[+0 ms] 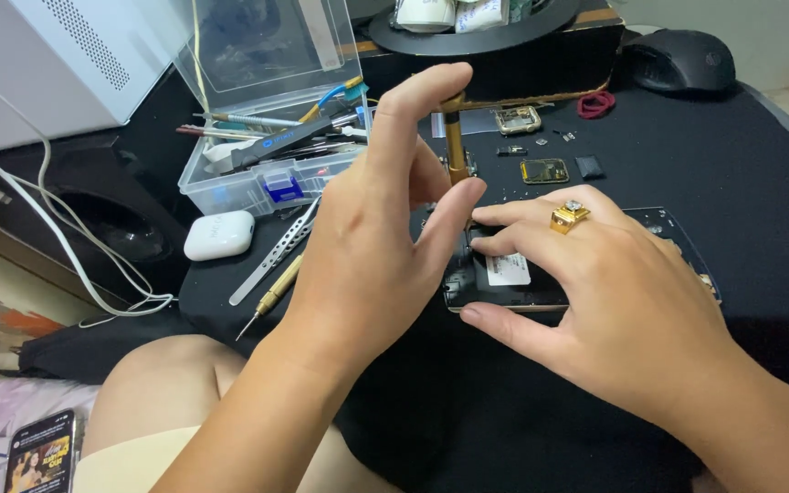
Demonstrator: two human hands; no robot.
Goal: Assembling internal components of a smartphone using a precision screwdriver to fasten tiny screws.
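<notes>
Nearest, at the counter's (pixel 760 183) near edge, the right hand (pixel 614 301) lies spread over an opened smartphone (pixel 504 283), fingers splayed wide and pressing down on its exposed insides; a gold ring (pixel 568 215) sits on one finger, and the thumb runs along the phone's near side. Nothing is gripped in this hand; it only steadies the device.

Just left of it, the left hand (pixel 372 246) pinches a gold-handled precision screwdriver (pixel 455 146) upright, index fingertip capping the top and thumb against the shaft, with the tip down inside the phone near its upper end. The tip itself is hidden behind the fingers. By my reading a screw is being worked there, and whether in or out cannot be told. That calls for keeping the driver plumb, light downward pressure from the capping finger, and a firm hold on the phone so it cannot slide.

Toward the counter's left edge lie a second slim screwdriver (pixel 268 303), steel tweezers (pixel 276 251) and a white earbud case (pixel 219 235). Beyond them stands an open clear plastic tool box (pixel 267 173). Farther back, small removed phone parts (pixel 543 171) are scattered, and a black computer mouse (pixel 682 59) sits near the far right corner.
</notes>
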